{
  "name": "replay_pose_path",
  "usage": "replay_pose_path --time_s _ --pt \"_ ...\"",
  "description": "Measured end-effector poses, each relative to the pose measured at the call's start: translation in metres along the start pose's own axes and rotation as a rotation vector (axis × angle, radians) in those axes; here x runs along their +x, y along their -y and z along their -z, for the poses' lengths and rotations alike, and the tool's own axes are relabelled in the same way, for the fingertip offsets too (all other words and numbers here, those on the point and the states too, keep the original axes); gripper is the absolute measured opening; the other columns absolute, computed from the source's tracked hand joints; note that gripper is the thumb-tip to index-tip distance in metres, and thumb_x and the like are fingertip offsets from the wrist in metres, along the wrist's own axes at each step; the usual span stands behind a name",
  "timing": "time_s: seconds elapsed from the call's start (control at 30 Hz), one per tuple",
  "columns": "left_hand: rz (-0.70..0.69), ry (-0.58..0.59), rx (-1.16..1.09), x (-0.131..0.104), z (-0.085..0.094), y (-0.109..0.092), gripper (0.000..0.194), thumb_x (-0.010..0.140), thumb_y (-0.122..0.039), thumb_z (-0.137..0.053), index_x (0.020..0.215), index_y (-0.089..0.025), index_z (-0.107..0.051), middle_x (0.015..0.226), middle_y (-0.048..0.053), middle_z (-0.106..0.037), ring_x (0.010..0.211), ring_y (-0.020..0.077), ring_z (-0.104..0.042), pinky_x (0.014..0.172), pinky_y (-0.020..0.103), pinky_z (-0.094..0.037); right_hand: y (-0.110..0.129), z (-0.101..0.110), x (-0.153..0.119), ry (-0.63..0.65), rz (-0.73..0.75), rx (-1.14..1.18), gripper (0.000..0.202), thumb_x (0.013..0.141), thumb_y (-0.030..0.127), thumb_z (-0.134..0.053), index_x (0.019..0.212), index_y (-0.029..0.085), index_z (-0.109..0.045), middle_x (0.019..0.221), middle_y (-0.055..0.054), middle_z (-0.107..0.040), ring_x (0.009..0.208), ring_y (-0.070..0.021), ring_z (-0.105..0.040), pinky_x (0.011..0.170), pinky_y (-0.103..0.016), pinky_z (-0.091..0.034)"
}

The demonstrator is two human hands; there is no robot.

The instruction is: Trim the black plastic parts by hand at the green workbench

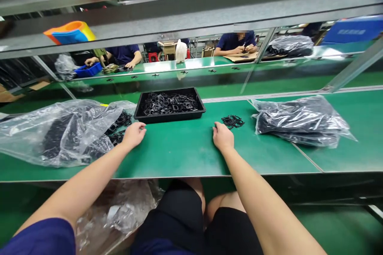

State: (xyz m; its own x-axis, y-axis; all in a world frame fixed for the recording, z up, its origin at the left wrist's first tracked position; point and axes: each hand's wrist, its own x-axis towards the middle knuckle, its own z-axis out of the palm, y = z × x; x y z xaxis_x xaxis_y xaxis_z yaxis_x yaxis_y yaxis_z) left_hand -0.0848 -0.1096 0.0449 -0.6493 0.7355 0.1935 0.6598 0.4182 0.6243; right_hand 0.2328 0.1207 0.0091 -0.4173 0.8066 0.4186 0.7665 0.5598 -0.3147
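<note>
Dark shorts [179,215] | left hand [134,135] beside clear bag [74,131] | right hand [223,137] beside black parts [235,122] | grip: both curled, hold unclear

No text can be read for certain. A row of pale characters [351,32] runs across the side of the blue box [341,40], beyond the right part of the desk's [179,147] far edge; it is too blurred to tell letters from numbers.

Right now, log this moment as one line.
left hand: curled, beside clear bag | right hand: curled, beside small black pile | tray: beyond hands, holds black parts | grasp: unclear for both
</note>
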Motion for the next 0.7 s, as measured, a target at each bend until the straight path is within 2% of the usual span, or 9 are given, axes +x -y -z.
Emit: replay_pose_path --time_s 0.1,0.17,0.23,0.3,0.4,0.5,0.63,0.7 --pt "0.072 -0.032 0.208 0.017 0.041 0.025 0.032 0.066 -0.027 -0.064 0.095 -0.015 -0.069 0.1 0.016 -0.068 0.099 0.0326 -0.061 0.093 0.045 -0.042 -0.004 -0.004 0.001 -0.055 -0.044 0.055 0.034 0.092 0.025 -0.04 0.116 0.011 -0.058 0.108 -0.014 -0.064 0.095 -0.0226 -0.059 0.079 -0.031 -0.044" --pt "0.102 -0.021 0.298 0.026 0.054 0.036 0.035 0.066 -0.031 -0.065 0.096 -0.014 -0.069 0.103 0.019 -0.068 0.1 0.0348 -0.061 0.091 0.045 -0.043 -0.005 -0.004 0.002 -0.061 -0.029 0.074 0.032 0.091 0.023 -0.04 0.113 0.012 -0.061 0.106 -0.013 -0.065 0.093 -0.0219 -0.059 0.078 -0.03 -0.043" --pt "0.106 0.001 0.356 0.032 0.055 0.044 0.037 0.065 -0.034 -0.067 0.096 -0.015 -0.07 0.107 0.017 -0.068 0.102 0.0339 -0.061 0.091 0.041 -0.043 -0.005 -0.002 0.001 -0.046 -0.006 0.085 0.032 0.09 0.02 -0.039 0.111 0.015 -0.062 0.106 -0.011 -0.065 0.09 -0.0206 -0.059 0.077 -0.029 -0.043" --pt "0.101 0.015 0.397 0.034 0.049 0.048 0.038 0.064 -0.036 -0.068 0.097 -0.018 -0.07 0.108 0.015 -0.068 0.101 0.0312 -0.062 0.089 0.037 -0.044 -0.003 0.001 0.001 -0.028 -0.016 0.085 0.033 0.09 0.019 -0.038 0.113 0.016 -0.062 0.107 -0.011 -0.064 0.09 -0.0203 -0.059 0.077 -0.029 -0.042" --pt "0.096 0.027 0.447 0.036 0.039 0.052 0.041 0.067 -0.035 -0.065 0.104 -0.018 -0.068 0.099 0.013 -0.071 0.093 0.0275 -0.064 0.084 0.034 -0.045 -0.002 0.004 0.0 -0.003 -0.068 0.083 0.033 0.091 0.021 -0.038 0.115 0.014 -0.06 0.107 -0.012 -0.065 0.094 -0.0213 -0.058 0.081 -0.03 -0.041" --pt "0.068 0.056 0.493 0.038 0.036 0.054 0.045 0.068 -0.035 -0.062 0.109 -0.017 -0.066 0.096 0.013 -0.07 0.092 0.0271 -0.064 0.085 0.034 -0.045 -0.001 0.004 0.0 0.022 -0.088 0.095 0.033 0.091 0.023 -0.038 0.113 0.014 -0.061 0.107 -0.012 -0.065 0.096 -0.0212 -0.058 0.083 -0.03 -0.041" --pt "0.009 0.105 0.533 0.041 0.04 0.055 0.041 0.067 -0.04 -0.06 0.1 -0.018 -0.07 0.106 0.016 -0.067 0.105 0.0281 -0.059 0.093 0.033 -0.041 -0.002 0.004 0.0 0.023 -0.087 0.104 0.032 0.092 0.024 -0.039 0.112 0.015 -0.061 0.108 -0.011 -0.064 0.097 -0.0206 -0.058 0.084 -0.03 -0.041" --pt "-0.012 0.136 0.542 0.042 0.042 0.054 0.036 0.066 -0.04 -0.06 0.094 -0.02 -0.071 0.104 0.014 -0.068 0.104 0.0278 -0.059 0.093 0.033 -0.041 -0.001 0.005 0.0 0.028 -0.085 0.1 0.032 0.092 0.024 -0.038 0.112 0.015 -0.061 0.108 -0.011 -0.064 0.097 -0.02 -0.057 0.084 -0.029 -0.041"
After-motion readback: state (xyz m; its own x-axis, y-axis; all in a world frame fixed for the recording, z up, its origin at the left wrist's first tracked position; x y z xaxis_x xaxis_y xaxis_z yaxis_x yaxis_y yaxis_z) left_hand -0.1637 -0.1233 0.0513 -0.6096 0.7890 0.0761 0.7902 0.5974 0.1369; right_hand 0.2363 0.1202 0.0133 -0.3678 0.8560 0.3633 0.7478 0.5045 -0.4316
